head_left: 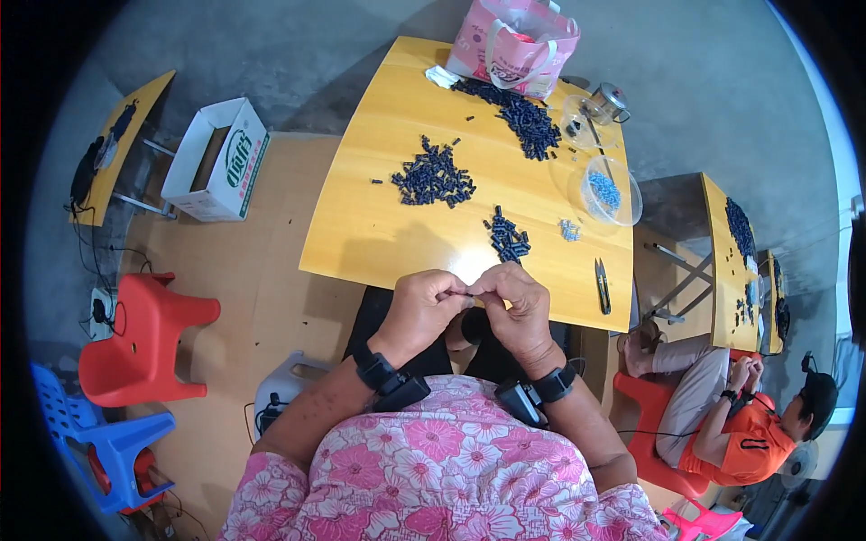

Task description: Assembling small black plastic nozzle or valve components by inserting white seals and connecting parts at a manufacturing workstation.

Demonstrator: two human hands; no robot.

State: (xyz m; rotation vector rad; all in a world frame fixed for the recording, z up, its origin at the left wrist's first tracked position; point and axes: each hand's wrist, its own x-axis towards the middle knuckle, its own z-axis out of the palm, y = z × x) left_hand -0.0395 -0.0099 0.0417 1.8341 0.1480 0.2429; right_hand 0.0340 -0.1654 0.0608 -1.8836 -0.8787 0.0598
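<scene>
My left hand (420, 308) and my right hand (517, 311) meet fingertip to fingertip just over the near edge of the yellow table (379, 243). Both are closed in a pinch. Whatever lies between the fingertips is too small and covered to make out. Just beyond my right hand lies a small pile of short black cylindrical pieces (507, 236). A larger pile of similar black pieces (433, 176) spreads farther left. Right of the small pile is a little cluster of pale blue-grey bits (569, 230). Thread snips (603, 287) lie near the right edge.
A clear bowl of blue bits (603, 191), a metal cup (611, 103), another black heap (528, 124) and a pink bag (514, 50) stand farther back. Red (149, 338) and blue (117, 442) chairs and a white carton (216, 162) are left. Someone in orange (735, 442) sits right.
</scene>
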